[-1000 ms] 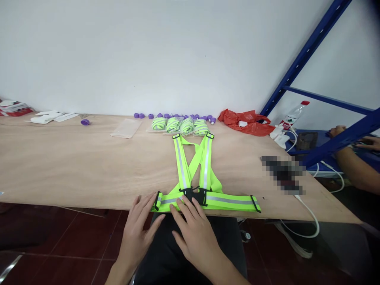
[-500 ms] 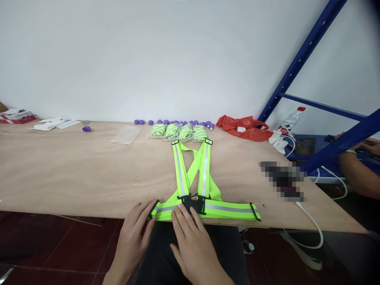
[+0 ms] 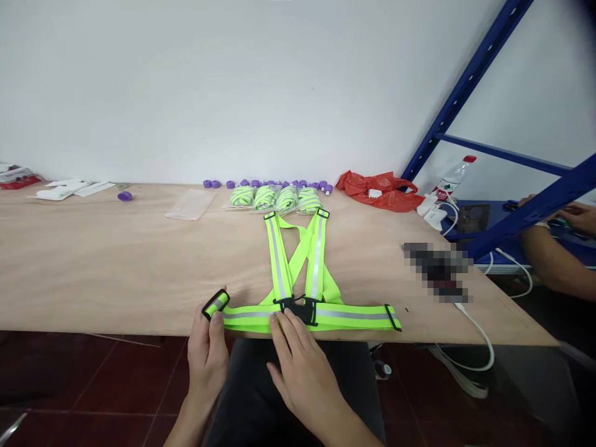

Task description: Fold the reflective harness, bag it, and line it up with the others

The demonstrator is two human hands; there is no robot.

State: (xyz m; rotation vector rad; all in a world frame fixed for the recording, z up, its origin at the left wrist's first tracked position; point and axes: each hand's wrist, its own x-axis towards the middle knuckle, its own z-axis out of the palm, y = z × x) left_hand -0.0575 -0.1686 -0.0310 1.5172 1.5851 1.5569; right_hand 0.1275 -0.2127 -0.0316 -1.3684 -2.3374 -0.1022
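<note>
A neon yellow-green reflective vest (image 3: 316,261) made of straps lies spread at the table's front edge, its two shoulder straps pointing to the wall. At its middle is a black buckle (image 3: 300,309). My left hand (image 3: 208,347) is closed on the left end of the waist strap and tilts up its black slider (image 3: 216,304). With fingers outstretched, my right hand (image 3: 302,366) rests on the waist strap just left of and below the buckle. At the right end of the strap, another black slider (image 3: 393,317) lies on the table.
Several bagged rolled straps (image 3: 264,197) and purple rolls (image 3: 230,184) line the wall. A clear bag (image 3: 190,205) lies left, a red plastic bag (image 3: 382,191) right. A pixelated object (image 3: 437,270) has a white cable. Beyond the blue rack (image 3: 488,186) is another person's arm (image 3: 554,254).
My left hand has turned and gripped the strap's left end, lifting and tilting its slider. My right hand stays on the strap. The view has shifted slightly.
</note>
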